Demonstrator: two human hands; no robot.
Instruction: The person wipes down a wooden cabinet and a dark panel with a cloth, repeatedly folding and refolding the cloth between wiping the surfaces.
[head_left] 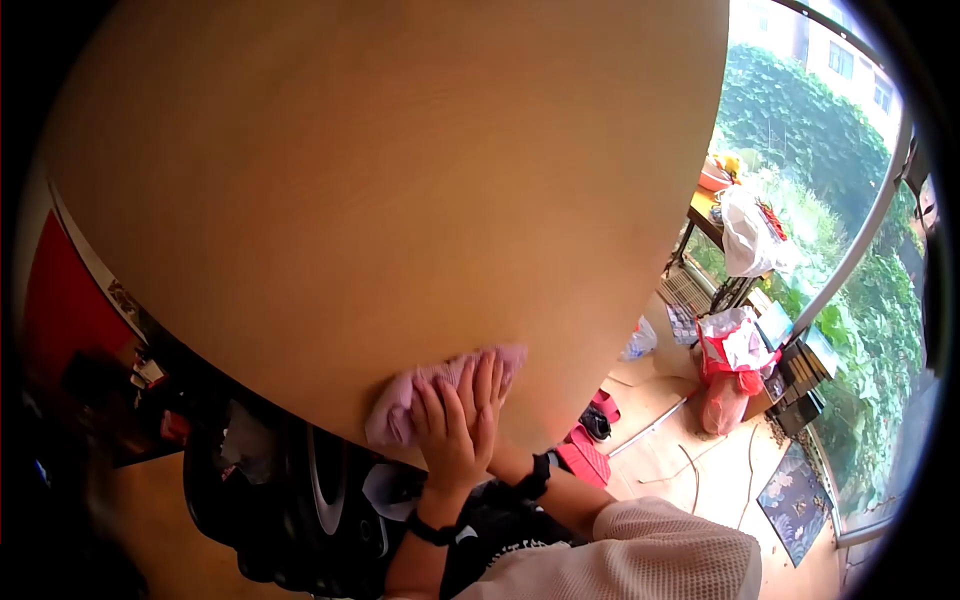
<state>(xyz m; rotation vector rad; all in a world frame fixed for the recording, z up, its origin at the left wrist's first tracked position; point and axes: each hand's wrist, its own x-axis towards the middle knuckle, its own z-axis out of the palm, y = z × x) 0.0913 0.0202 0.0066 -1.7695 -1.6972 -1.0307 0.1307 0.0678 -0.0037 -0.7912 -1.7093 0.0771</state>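
A crumpled pink cloth (397,415) lies against a large, smooth, wood-coloured panel (400,200), near its lower edge. My left hand (447,432) presses on the cloth, its fingers bent over the folds. Close against it, partly overlapping, my right hand (486,405) holds the same cloth with its fingers pointing up the panel. The palms are hidden, and so is most of the cloth under the fingers. Dark bands circle both wrists.
Below the panel stands a black chair-like object (260,500). To the right, pink-red shoes (585,457), a red-and-white bag (735,345), and a patterned mat (797,503) lie on the floor. A white bag (750,235) hangs at a small table beside the window (810,150).
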